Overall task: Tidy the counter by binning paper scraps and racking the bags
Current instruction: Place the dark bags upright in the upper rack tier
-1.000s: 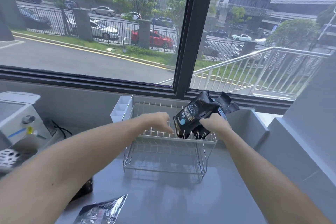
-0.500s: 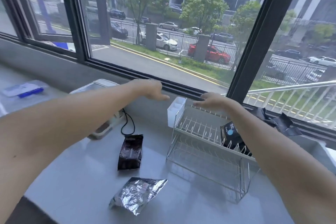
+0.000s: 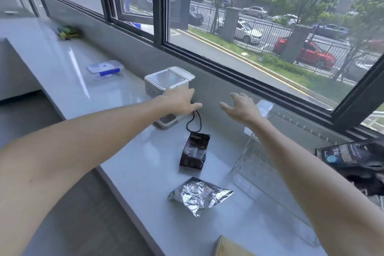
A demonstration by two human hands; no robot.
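A dark brown bag (image 3: pixel 194 150) lies flat on the grey counter (image 3: pixel 145 164), and a crumpled silver foil bag (image 3: pixel 199 195) lies nearer me. A black bag (image 3: pixel 351 156) stands in the wire rack (image 3: pixel 247 162) at the right edge. My left hand (image 3: pixel 179 100) hovers open above the counter, in front of the white appliance. My right hand (image 3: pixel 241 108) is open too, fingers spread, above the rack's left end. Both hands hold nothing and are well above the brown bag.
A white appliance (image 3: pixel 168 81) with a black cord (image 3: pixel 194 122) stands by the window wall. A clear box with a blue clip (image 3: pixel 104 68) lies further left. A tan object (image 3: pixel 230 247) shows at the bottom edge. The counter's front edge drops to the floor at left.
My right hand let go of the black bag, which now stands in the rack. The view swung left, and both hands moved left, open, over the counter.
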